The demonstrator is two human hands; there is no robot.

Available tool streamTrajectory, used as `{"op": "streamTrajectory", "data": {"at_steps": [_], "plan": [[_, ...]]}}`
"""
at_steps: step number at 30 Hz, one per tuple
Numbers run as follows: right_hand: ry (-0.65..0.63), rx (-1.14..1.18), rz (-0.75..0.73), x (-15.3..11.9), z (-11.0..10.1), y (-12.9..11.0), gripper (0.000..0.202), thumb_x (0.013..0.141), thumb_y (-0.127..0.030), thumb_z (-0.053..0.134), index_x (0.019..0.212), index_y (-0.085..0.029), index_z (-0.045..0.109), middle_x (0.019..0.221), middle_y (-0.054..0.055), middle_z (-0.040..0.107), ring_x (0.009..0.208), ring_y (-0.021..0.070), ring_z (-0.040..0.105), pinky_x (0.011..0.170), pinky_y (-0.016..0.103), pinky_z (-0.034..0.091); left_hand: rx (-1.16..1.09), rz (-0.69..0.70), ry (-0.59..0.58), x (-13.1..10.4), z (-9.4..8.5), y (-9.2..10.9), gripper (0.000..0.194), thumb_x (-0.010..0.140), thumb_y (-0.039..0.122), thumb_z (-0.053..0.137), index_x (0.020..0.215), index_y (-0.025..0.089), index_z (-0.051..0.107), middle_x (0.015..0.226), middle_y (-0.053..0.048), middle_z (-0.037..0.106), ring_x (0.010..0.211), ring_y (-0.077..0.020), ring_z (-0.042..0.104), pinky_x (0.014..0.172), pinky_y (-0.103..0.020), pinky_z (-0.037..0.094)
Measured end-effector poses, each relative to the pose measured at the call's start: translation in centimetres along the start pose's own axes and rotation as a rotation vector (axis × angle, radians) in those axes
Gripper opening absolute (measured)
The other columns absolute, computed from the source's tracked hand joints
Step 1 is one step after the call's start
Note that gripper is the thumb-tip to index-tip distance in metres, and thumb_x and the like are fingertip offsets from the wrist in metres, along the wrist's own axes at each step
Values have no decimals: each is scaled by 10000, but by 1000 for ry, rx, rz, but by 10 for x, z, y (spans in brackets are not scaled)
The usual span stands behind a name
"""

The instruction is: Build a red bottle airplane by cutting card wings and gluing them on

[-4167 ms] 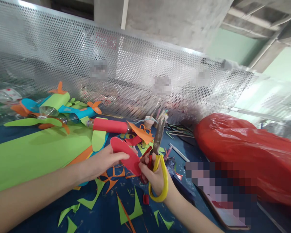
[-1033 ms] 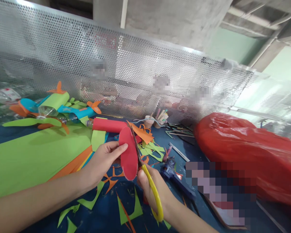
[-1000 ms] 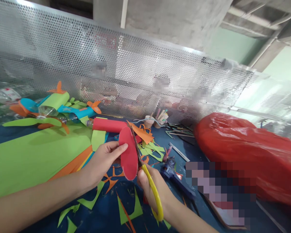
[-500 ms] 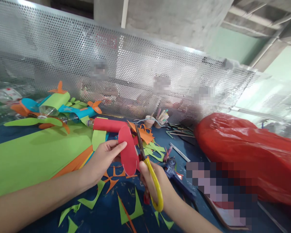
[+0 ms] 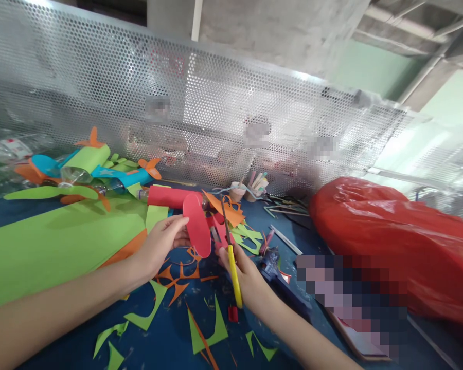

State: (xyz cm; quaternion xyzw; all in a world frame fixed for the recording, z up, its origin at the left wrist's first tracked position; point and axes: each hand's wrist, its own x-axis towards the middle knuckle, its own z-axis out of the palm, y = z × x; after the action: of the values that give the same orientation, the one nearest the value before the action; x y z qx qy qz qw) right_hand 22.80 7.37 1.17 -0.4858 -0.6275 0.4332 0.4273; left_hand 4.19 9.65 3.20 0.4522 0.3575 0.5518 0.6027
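My left hand [image 5: 162, 241] pinches a red paper oval [image 5: 197, 226] by its left edge, between thumb and fingers. My right hand [image 5: 247, 272] is wrapped round yellow-handled scissors [image 5: 235, 280], their dark blades pointing up and away from me. Beside the blades is a red paper offcut [image 5: 221, 234], close to the fingers of my right hand; whether they hold it I cannot tell. The oval is apart from the scissors. Just behind it lies a red paper-wrapped tube [image 5: 170, 196], partly covered by the oval.
Green and orange paper scraps [image 5: 208, 329] litter the blue table. Green sheets [image 5: 61, 236] and bottle craft models [image 5: 127, 177] are on the left. To the right are a glue gun [image 5: 281, 282], cups of pens [image 5: 256, 189] and a red plastic bag [image 5: 389, 241]. A perforated metal screen [image 5: 224, 103] stands behind.
The red oval has moved slightly left and up, away from the scissors. My right hand has turned the scissors more upright, and a red offcut now shows beside the blades.
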Motion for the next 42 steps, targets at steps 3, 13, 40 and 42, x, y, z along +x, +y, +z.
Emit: {"op": "streamTrajectory", "data": {"at_steps": [3,13,40,42], "plan": [[37,-169,-13,2,-6,-4,334,859,-530,485,883,-198,502,791,26,605,757,180,579,683,290,461,-5,-19,1,1,-2,-2,269,840,350,560,936,133,684,854,-94,746,786,-230,684,712,-325,518],[38,-1144,-22,-8,-18,-15,450,852,-569,441,603,-202,519,571,107,606,514,230,569,485,291,222,147,106,151,0,0,7,292,791,430,629,908,164,657,854,-40,714,777,-190,663,733,-285,515],[148,219,-5,4,-14,-27,353,630,-399,740,800,-210,495,705,-42,532,626,130,509,599,252,408,367,-254,-315,-7,-1,20,316,654,201,727,964,214,667,932,-53,733,832,-224,690,748,-317,514],[153,249,-7,4,-12,-28,382,612,-416,769,791,-208,503,722,-31,553,669,141,539,648,259,425,373,-350,-458,-8,-3,19,208,633,197,739,839,200,703,897,-60,745,819,-228,692,749,-324,514]]}}
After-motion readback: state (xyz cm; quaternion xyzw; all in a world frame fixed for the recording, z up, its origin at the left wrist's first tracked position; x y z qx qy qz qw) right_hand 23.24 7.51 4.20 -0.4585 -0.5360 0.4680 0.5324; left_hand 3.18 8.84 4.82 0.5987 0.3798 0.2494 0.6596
